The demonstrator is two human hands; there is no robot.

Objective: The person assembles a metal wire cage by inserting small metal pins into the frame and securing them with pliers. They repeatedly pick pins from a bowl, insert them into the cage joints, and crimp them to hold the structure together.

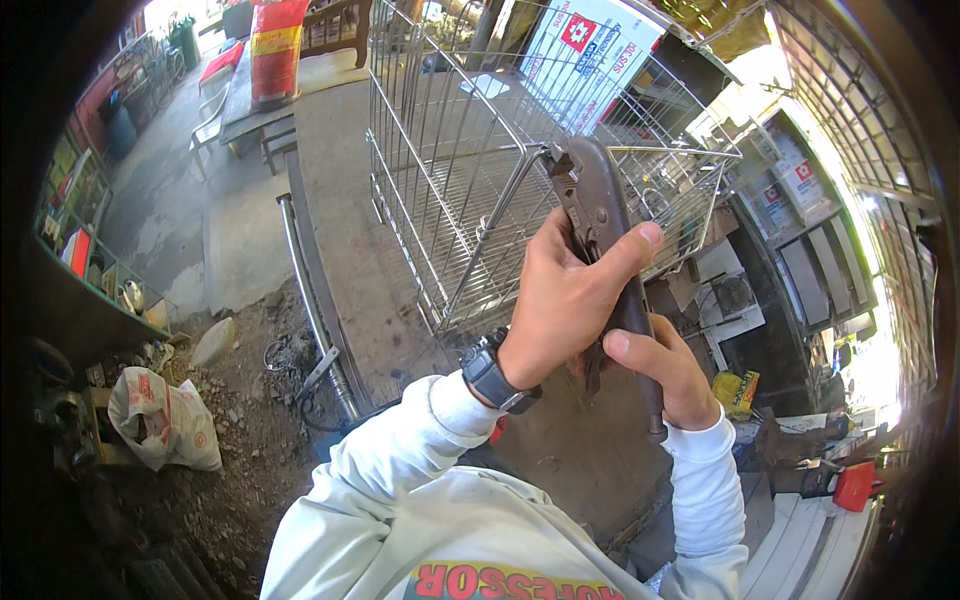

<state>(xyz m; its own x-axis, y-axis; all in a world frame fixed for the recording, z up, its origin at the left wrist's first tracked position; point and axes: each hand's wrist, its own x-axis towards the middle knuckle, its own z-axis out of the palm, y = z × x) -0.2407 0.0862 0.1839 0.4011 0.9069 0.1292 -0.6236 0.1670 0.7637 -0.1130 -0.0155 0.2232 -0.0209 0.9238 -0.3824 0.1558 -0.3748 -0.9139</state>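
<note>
A large dark metal pipe wrench [597, 185] is held up in front of me, its head pointing away and its handle running down toward my body. My left hand [565, 295], with a black watch on the wrist, is closed round the wrench below its head, the thumb lying across it. Further down the handle, my right hand [670, 375] is wrapped round it, thumb on top. The wrench's jaws are at the top corner of a wire cage [455, 200] of thin metal rods. Whether they grip the wire is too small to tell.
A metal pole [320, 300] lies left of the cage. A white sack [165, 420] rests on the dirt at lower left. Beyond the cage stands a white printed panel [592, 60]. At far left, a red and yellow bag [277, 50] stands on a table [240, 105].
</note>
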